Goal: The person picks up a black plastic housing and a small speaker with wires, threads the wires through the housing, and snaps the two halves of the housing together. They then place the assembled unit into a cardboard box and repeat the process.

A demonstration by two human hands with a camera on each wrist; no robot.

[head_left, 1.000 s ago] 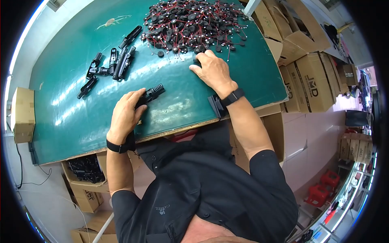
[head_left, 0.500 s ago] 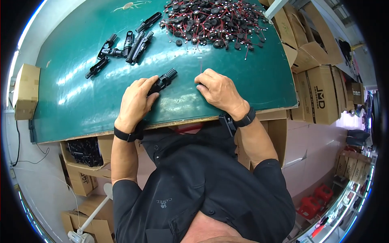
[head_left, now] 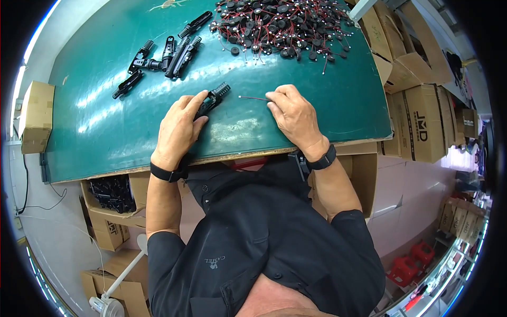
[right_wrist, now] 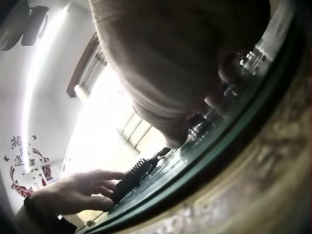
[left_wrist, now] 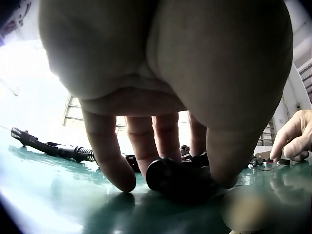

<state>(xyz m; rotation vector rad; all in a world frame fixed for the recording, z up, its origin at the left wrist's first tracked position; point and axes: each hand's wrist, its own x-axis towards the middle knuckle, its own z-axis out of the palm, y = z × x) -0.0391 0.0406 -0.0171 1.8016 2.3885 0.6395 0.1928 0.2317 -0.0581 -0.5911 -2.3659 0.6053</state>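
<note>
My left hand (head_left: pixel 178 128) grips a black part with a ribbed, coiled end (head_left: pixel 221 90) lying on the green table; in the left wrist view its dark rounded end (left_wrist: pixel 170 180) sits between thumb and fingers. To the right, my right hand (head_left: pixel 297 117) pinches a small piece whose thin red wire (head_left: pixel 253 98) sticks out leftward to a pale tip. The piece itself is mostly hidden by the fingers. In the right wrist view the coiled part (right_wrist: pixel 134 176) shows beside the left hand (right_wrist: pixel 73 191).
A heap of black discs with red wires (head_left: pixel 285 26) covers the back right of the green table (head_left: pixel 105 153). Several similar black parts (head_left: pixel 170 55) lie at the back left. Cardboard boxes (head_left: pixel 420 121) stand right of the table, and a small box (head_left: pixel 37 117) at its left edge.
My right hand has come back from the heap toward the front with a wired piece, and the wire now points left. The left hand keeps its grip on the black part. The head view has shifted.
</note>
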